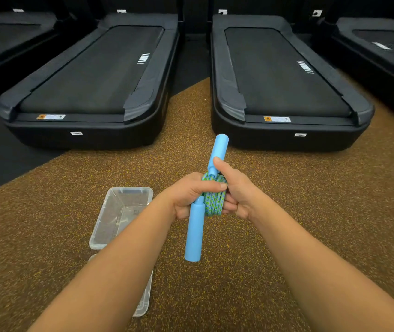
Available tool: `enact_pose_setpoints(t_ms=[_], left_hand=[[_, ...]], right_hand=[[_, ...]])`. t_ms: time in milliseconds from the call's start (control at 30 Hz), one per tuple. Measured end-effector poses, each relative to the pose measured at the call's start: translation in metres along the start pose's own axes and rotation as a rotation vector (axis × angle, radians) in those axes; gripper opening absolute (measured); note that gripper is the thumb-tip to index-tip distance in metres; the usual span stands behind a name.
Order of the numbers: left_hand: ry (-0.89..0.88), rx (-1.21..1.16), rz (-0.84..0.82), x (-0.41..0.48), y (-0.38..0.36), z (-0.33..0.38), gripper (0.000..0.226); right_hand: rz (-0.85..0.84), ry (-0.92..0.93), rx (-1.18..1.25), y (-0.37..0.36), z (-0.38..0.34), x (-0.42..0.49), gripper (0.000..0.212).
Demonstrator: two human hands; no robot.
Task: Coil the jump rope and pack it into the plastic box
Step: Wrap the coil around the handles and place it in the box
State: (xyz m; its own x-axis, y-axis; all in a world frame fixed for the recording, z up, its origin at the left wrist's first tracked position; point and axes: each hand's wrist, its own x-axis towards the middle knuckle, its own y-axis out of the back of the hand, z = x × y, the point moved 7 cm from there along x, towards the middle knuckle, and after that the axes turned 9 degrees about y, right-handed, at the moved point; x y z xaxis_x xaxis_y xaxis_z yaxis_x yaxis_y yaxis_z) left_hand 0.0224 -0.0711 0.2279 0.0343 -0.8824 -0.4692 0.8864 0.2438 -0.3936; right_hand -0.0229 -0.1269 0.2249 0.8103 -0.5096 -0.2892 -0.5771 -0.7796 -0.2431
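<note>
While both hands meet above a speckled brown floor (287, 212), the left hand (188, 195) is clenched around the coiled jump rope (212, 200), thumb laid across the green-and-blue braided loops, and the right hand (236, 192) grasps the same bundle from the other side, fingers curled under it and thumb raised against the far handle (218, 150). The two light-blue handles lie nearly in one line, the long axis running near to far with a slight lean to the right: the far one points away toward the treadmills, the near handle (194, 233) points back toward the person, hanging free below the left grip. The whole rope is held in the air, touching nothing but the hands. To the left and a little nearer sits the clear plastic box (100, 236), open on the floor, and its lid (143, 305) lies just nearer, partly hidden by the left forearm. Two black treadmills (90, 75) (284, 75) bound the far side; open floor spreads to the right and near.
</note>
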Motion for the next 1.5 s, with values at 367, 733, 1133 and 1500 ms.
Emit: enact_pose_setpoints(t_ms=[367,733,1133,1500], left_hand=[[-0.021,0.037,0.018,0.0,0.0,0.011,0.011],[-0.022,0.041,0.087,0.001,0.001,0.013,0.008],[-0.128,0.022,0.207,0.0,-0.002,0.028,0.005],[-0.147,0.125,0.299,0.001,-0.006,0.037,0.014]], right_hand=[[-0.039,0.069,-0.063,-0.007,-0.019,0.001,0.035],[0.001,0.145,-0.025,-0.003,-0.021,0.006,0.028],[0.073,0.2,0.025,0.002,-0.034,0.01,0.033],[0.102,0.275,0.044,0.007,-0.042,0.013,0.031]])
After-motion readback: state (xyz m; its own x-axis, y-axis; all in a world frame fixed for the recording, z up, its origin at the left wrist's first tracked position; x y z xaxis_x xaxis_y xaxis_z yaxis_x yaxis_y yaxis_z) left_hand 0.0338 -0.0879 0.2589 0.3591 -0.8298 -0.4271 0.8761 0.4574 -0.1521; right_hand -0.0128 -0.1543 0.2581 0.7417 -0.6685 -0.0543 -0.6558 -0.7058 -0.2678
